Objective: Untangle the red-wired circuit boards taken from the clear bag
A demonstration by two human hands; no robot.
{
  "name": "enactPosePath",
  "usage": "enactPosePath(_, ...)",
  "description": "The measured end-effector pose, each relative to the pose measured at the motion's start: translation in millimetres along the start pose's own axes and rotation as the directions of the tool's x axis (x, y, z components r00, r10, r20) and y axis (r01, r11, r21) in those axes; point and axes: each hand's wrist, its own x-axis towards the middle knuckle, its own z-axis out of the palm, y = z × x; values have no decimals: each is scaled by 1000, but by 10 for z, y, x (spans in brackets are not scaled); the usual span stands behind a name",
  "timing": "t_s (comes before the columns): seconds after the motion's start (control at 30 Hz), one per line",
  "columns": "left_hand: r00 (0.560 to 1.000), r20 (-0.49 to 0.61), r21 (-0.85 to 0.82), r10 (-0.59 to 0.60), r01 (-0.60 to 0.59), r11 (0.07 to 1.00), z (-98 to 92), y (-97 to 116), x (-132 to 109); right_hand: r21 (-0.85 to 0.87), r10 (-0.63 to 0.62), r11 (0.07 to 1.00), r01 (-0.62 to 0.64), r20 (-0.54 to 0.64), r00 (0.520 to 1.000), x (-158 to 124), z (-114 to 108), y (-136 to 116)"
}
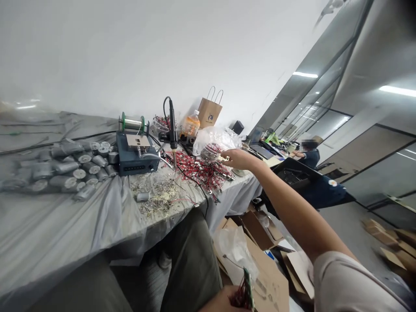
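Note:
At the bottom edge of the view, my left hand (218, 300) is closed around a green circuit board (248, 287) with red wires bunched beside it. My right hand (238, 159) reaches across to the right part of the table, its fingers closed at the edge of a clear plastic bag (217, 138). Something small and pale shows at those fingertips, too small to name. Just below and left of them spreads a heap of red-wired parts (204, 170). A soldering iron (172, 130) hangs upright in a holder over the table, left of this heap.
A blue soldering machine (136, 158) carries a solder spool (132, 123). Grey cylindrical motors (65, 167) are piled on the left. An orange drink bottle (191, 125) and paper bag (210, 112) stand behind. Open cardboard boxes (260, 227) lie below; another person (310, 156) sits beyond.

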Motion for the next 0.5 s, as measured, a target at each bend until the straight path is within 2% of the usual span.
enactPosePath(0.13,1000,-12,-103,-10,9,995,157,-66,-213,42,-66,997,66,0,998,-423,-104,-413)
enactPosePath(0.27,1000,-15,-159,-15,13,987,283,-202,-377,118,-213,970,212,-11,977,-942,-142,-943)
enactPosePath(0.4,997,39,-89,-71,74,993,333,-263,-396,153,-248,954,257,-76,966,-1538,-178,-1399)
enactPosePath(0.5,997,45,-21,-63,64,998,303,-218,-345,165,-302,932,324,-142,943,-1998,-189,-1687)
